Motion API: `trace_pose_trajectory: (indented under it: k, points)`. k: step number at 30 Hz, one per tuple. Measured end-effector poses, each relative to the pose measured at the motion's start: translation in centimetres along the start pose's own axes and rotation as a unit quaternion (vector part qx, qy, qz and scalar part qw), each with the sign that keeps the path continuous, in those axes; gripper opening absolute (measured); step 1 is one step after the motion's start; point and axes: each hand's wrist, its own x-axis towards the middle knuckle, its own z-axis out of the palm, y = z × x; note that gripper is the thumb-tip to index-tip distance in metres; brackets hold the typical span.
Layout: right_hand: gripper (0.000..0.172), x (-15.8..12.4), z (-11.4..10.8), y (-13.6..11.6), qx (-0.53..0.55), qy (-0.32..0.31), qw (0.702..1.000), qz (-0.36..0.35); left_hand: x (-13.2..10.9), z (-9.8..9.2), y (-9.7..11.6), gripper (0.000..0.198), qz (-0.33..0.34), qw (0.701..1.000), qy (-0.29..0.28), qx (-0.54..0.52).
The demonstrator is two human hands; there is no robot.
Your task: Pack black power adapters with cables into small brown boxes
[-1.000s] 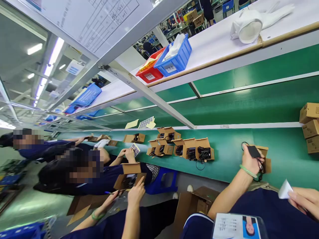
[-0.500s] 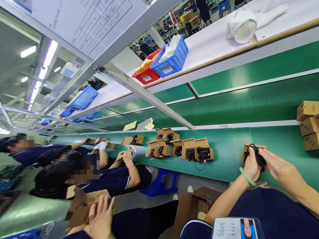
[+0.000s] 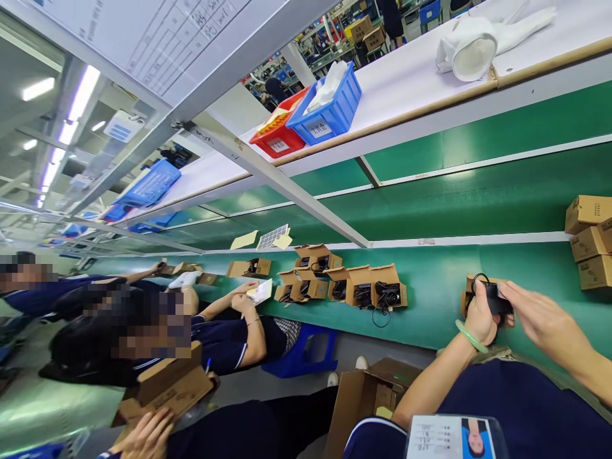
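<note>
My left hand (image 3: 482, 317), with a pale green bangle at the wrist, is closed round a black device (image 3: 498, 301) with a looped black cable. From the right, my right hand (image 3: 535, 309) presses its fingers together against the device's side. Directly behind and left of my hands is a small open cardboard box (image 3: 465, 299), partly hidden by them. Farther left on the green bench (image 3: 435, 319), several open boxes (image 3: 392, 275) hold black devices and cables; one thin cable hangs out over the front.
Stacked closed cartons (image 3: 594, 271) stand at the far right. Seated co-workers line the bench at left, one holding a carton (image 3: 174, 382). A large open carton (image 3: 351, 408) is below the bench edge. Blue (image 3: 335, 108) and red (image 3: 277, 137) bins sit on the upper shelf.
The device between my hands is turned slightly, showing more of its flat side. At lower left, a co-worker's carton is tilted differently. The view has shifted slightly.
</note>
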Motion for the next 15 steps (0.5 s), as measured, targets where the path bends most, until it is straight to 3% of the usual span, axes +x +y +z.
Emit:
trace_pose_trajectory:
  k: [2, 4, 6, 8, 9, 11, 13, 15]
  points:
    - [0.040, -0.1, 1.0, 0.1, -0.004, -0.013, 1.000, 0.001, -0.1, -0.1, -0.3, 0.076, 0.000, 1.000, 0.001, 0.015]
    - [0.035, 0.4, 0.9, 0.8, 0.054, -0.031, 0.995, 0.080, -0.1, -0.3, -0.4, 0.078, -0.008, 1.000, -0.001, 0.029]
    - [0.033, 1.2, -0.3, 1.7, 0.177, -0.052, 0.967, 0.175, -0.2, -0.4, -0.1, 0.079, -0.011, 1.000, -0.001, 0.026]
    - [0.036, 1.7, -1.7, 2.2, 0.257, -0.021, 0.932, 0.256, -0.1, -0.5, 0.3, 0.078, -0.005, 1.000, -0.001, 0.007]
    - [0.037, 1.7, -2.2, 2.1, 0.252, 0.008, 0.928, 0.275, 0.0, -0.5, 0.5, 0.078, -0.003, 1.000, -0.002, -0.001]
    - [0.036, 1.2, -2.3, 1.3, 0.172, 0.049, 0.955, 0.237, 0.1, -0.3, 0.7, 0.079, -0.002, 1.000, 0.000, -0.009]
    - [0.036, 0.2, -1.3, -0.1, 0.085, 0.020, 0.989, 0.116, 0.3, -0.2, 0.6, 0.078, 0.001, 1.000, 0.016, -0.015]
    - [0.040, -0.7, 0.4, -1.2, 0.047, -0.018, 0.999, 0.010, 0.4, 0.0, 0.2, 0.076, 0.018, 0.998, 0.049, -0.032]
